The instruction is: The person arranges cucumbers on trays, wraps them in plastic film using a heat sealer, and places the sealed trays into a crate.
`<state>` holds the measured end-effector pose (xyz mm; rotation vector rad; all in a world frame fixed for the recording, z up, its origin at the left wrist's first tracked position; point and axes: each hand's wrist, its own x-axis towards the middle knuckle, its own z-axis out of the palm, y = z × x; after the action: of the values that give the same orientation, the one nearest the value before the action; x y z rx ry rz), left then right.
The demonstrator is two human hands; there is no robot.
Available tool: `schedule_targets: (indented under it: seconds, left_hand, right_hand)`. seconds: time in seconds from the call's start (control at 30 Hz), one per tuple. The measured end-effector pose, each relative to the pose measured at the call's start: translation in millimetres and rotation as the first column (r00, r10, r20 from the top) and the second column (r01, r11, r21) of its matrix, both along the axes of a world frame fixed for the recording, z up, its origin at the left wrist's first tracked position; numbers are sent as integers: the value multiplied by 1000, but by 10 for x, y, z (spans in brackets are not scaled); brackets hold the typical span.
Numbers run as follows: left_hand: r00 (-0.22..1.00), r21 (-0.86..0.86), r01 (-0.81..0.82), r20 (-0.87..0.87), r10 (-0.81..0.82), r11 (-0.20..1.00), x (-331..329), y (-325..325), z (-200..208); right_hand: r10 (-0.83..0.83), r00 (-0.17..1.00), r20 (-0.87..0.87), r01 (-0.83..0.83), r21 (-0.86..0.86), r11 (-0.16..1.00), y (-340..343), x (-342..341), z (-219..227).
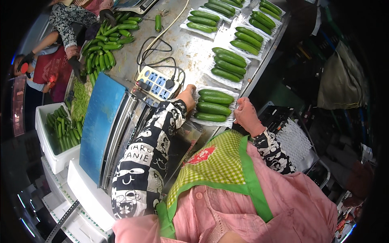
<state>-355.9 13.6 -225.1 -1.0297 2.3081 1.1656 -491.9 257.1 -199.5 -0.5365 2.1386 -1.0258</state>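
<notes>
Right in front of me, three green cucumbers point(212, 108) lie side by side on a white foam net point(204, 88) near the metal table's front edge. My left hand point(186, 97) grips the net's left side, its fingers partly hidden. At the opposite side, my right hand point(248, 116) is closed on the net's edge in a pinch. Farther up the table stand several more white nets bearing cucumbers, the nearest with a group of cucumbers point(229, 63) on it.
A power strip point(159, 84) with dark cables lies left of my left hand. Beside it stands a machine with a blue panel point(100, 125). Loose cucumbers point(106, 46) are heaped at the far left, where another person's gloved hands work. A white foam box point(60, 156) holds more cucumbers.
</notes>
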Motion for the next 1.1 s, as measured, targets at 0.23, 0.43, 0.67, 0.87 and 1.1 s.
schedule_targets:
  seconds: [0.23,0.43,0.67,0.87,1.1]
  left_hand:
    - [1000,95,6,-7,-5,996,-101,75,128]
    - [981,175,22,-191,12,984,-37,84,259]
    - [887,499,-211,-264,379,841,371,-264,1542]
    - [729,439,-430,-347,590,789,1614,-751,2058]
    - [540,335,-697,-335,772,634,3215,-969,2167]
  right_hand:
    - [-66,998,26,67,-80,994,196,-37,-124]
    - [-58,998,34,62,-136,989,237,-86,350]
    - [175,984,37,-163,-220,962,-403,-291,1317]
    - [490,867,87,-443,-315,840,-1639,284,1711]
    - [788,614,53,-710,-399,580,-2856,1497,1593]
